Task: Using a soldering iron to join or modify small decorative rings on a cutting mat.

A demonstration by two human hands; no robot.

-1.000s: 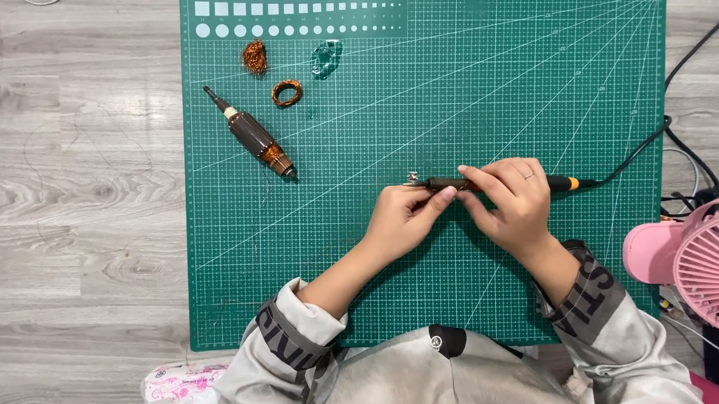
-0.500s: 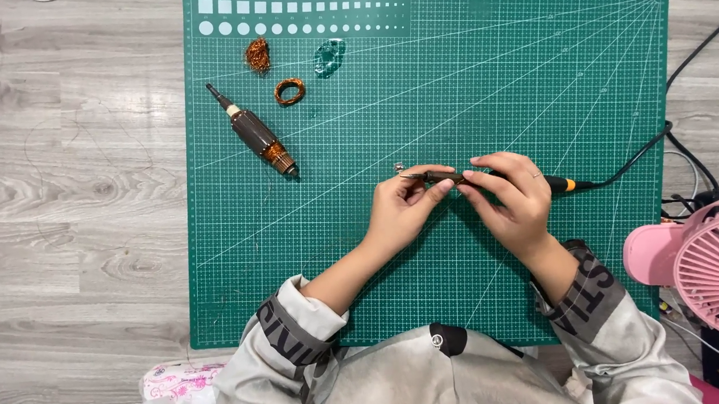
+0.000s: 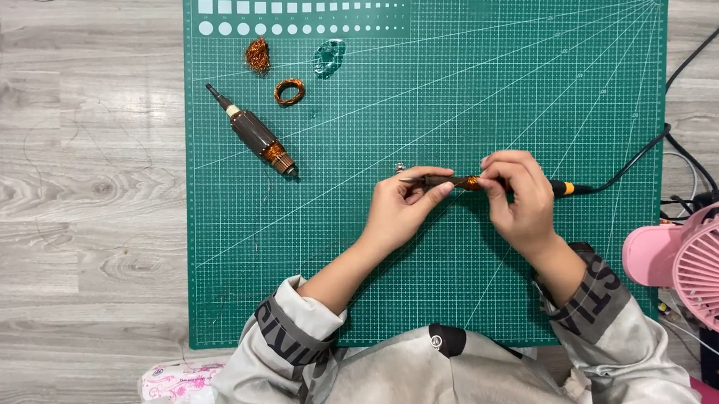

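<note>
Motor armature [image 3: 452, 181], slim and copper-wound, sat pinched between both hands over the middle of the green cutting mat [image 3: 543, 73]. Left hand [image 3: 403, 209] gripped its shaft end with fingers pressed together; right hand [image 3: 517, 197] closed around the other end, fingertips at the copper winding, a black-and-orange corded tool [image 3: 567, 188] lying under it. A second armature [image 3: 254, 135] lay well apart up-left, near loose copper coils [image 3: 289, 91]. Winding work looked in hand; any further move at the coil would have called for a steady left grip.
</note>
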